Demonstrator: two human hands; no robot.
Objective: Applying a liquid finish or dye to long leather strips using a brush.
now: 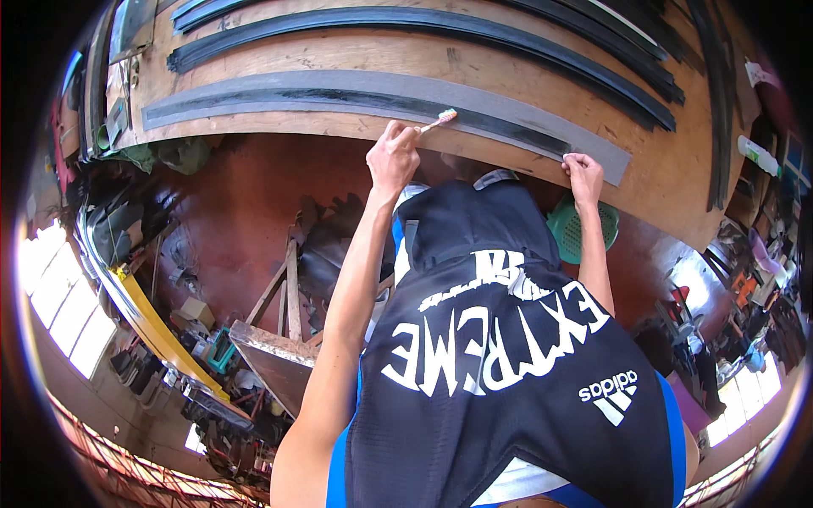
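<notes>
My left hand (395,157) is closed round the handle of a toothbrush (438,120), its bristle end pointing right, above or on a long narrow black strip (364,101); I cannot tell whether the bristles touch it. The strip lies along a wider grey sheet (246,82) near the front edge of a wooden table. At the strip's right end, the fingers of my right hand (584,176) are pinched together on it. Both forearms reach forward over the table's near edge.
Several bundles of dark strips (406,19) lie farther back on the wooden table (474,61), and more stand along its right side (718,110). Below the edge are a green perforated basket (605,227) and a wooden board (269,356) on the left. A white bottle (756,155) lies at the right.
</notes>
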